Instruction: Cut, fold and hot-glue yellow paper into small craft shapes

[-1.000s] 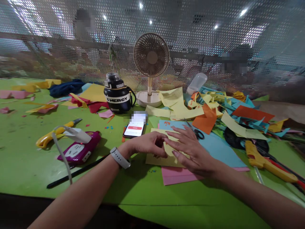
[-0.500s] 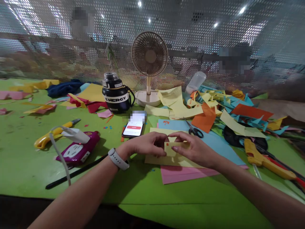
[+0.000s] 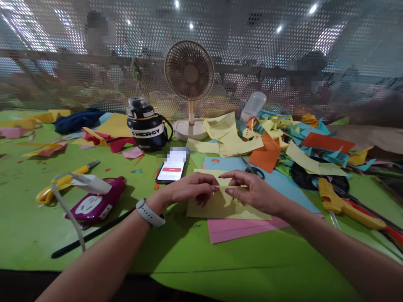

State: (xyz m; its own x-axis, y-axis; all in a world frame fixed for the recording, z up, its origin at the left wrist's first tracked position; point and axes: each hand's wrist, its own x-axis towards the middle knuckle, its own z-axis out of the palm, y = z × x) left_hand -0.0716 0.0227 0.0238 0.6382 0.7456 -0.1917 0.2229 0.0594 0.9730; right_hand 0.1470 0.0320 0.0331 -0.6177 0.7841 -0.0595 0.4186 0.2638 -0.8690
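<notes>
A small piece of yellow paper (image 3: pixel 222 193) is held between my two hands, over a larger yellow sheet (image 3: pixel 197 210). My left hand (image 3: pixel 197 189), with a pale watch strap at the wrist, has its fingertips pinched at the piece's left end; a tiny reddish spot shows there. At the other end my right hand (image 3: pixel 250 191) grips the piece, thumb in front and index finger arched above. Fingers cover part of the piece. Beneath the yellow sheet lie pink paper (image 3: pixel 236 230) and light blue paper (image 3: pixel 292 193). Dark-handled scissors (image 3: pixel 254 170) rest on the blue paper.
A phone (image 3: pixel 172 165), a black flask (image 3: pixel 146 132) and a fan (image 3: pixel 190 128) stand beyond my hands. On the left are a purple power strip (image 3: pixel 108 199) and a yellow cutter (image 3: pixel 66 181). A yellow glue gun (image 3: pixel 343 205) and paper scraps (image 3: pixel 327 142) lie right.
My left fingertips have moved up to the paper piece's left end, where an orange-red square showed before. My right hand stays on the piece. The view has shifted slightly right.
</notes>
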